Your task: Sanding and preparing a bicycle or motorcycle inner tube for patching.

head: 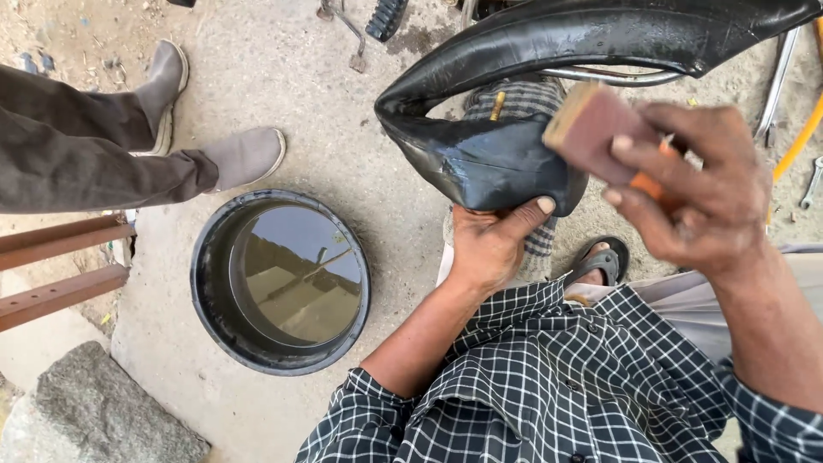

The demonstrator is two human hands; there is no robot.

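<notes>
Head view, two hands (pixel 591 214), one inner tube (pixel 514 129), one sanding block (pixel 591 129), one basin (pixel 280 281)

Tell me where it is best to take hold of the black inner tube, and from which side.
Grip the inner tube at its folded bend, coming from below, as the left hand does now: the fold rests on the knee, so fingers can go under it and the thumb press on top. The right hand holds a brown rubbing block above, so the upper face probably should stay uncovered.

glossy rubber tube (pixel 514 163), rough concrete ground (pixel 291 86)
</notes>
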